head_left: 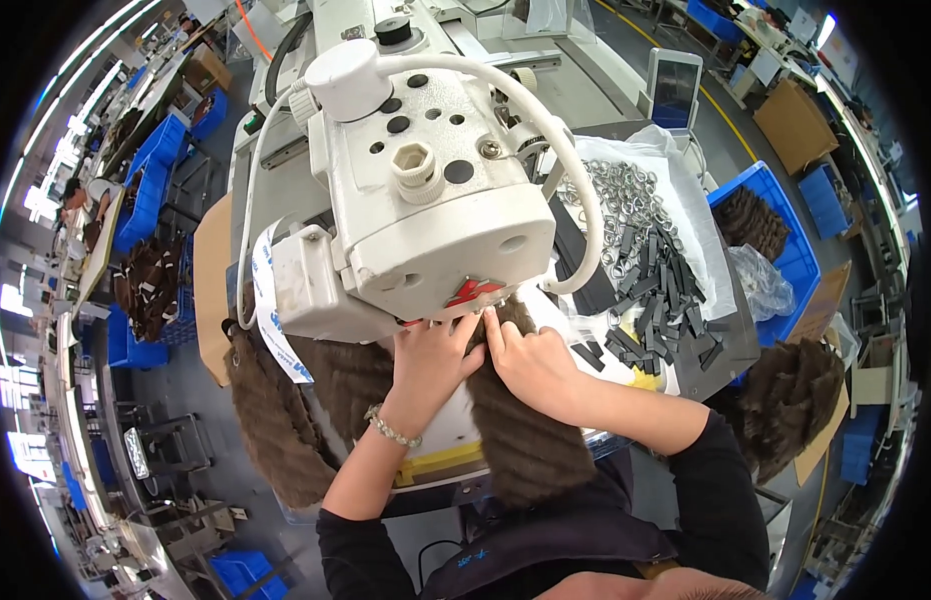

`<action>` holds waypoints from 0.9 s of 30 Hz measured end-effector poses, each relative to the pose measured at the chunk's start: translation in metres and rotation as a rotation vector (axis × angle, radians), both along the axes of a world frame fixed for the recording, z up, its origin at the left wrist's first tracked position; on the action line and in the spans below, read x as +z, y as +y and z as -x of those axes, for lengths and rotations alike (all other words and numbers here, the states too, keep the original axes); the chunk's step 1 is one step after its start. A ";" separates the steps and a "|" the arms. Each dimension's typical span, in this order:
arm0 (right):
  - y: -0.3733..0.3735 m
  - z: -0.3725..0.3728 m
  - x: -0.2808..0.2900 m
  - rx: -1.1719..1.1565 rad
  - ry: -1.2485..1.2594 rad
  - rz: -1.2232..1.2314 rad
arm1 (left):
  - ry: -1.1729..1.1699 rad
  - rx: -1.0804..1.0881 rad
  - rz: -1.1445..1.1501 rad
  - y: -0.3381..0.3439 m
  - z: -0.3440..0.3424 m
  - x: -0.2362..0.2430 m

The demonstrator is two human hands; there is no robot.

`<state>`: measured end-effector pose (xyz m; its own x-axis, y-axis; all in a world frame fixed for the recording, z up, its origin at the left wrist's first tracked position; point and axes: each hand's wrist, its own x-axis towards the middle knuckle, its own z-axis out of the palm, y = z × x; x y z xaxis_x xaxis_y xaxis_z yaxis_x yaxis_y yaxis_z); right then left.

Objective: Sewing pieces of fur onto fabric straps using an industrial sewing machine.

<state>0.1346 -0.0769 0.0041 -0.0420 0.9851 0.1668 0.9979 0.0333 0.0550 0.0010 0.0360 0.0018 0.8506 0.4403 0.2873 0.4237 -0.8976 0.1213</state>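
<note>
Both my hands are at a brown fur piece (pixel 530 440) under the front of a white industrial sewing machine head (pixel 455 230). My left hand (pixel 431 355) presses on the fur's left edge, its thumb toward the fur and its fingertips partly hidden beneath the head. My right hand (pixel 530 362) pinches the right edge, index finger stretched up toward the needle area and the other fingers curled. Whatever lies right at the fingertips is too small and covered to make out. The fur's lower end hangs over the table edge toward me.
Metal rings (pixel 625 200) and black strap pieces (pixel 665 300) lie on the right side of the table. More brown fur (pixel 270 420) hangs at the left, and a fur pile (pixel 793 400) sits at the right. A blue bin (pixel 800 250) stands beyond the table's right edge.
</note>
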 end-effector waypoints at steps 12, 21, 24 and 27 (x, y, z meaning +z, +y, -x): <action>0.002 -0.004 0.000 0.006 0.014 0.006 | 0.128 -0.003 0.202 0.003 0.011 0.015; 0.004 -0.010 -0.001 0.013 0.060 0.044 | 0.153 0.009 0.180 0.004 0.007 0.012; 0.005 -0.011 -0.001 0.012 0.071 0.028 | 0.103 -0.005 0.150 0.003 0.006 0.009; 0.007 -0.009 -0.001 0.003 0.067 0.017 | 0.142 -0.001 0.110 0.005 0.006 0.010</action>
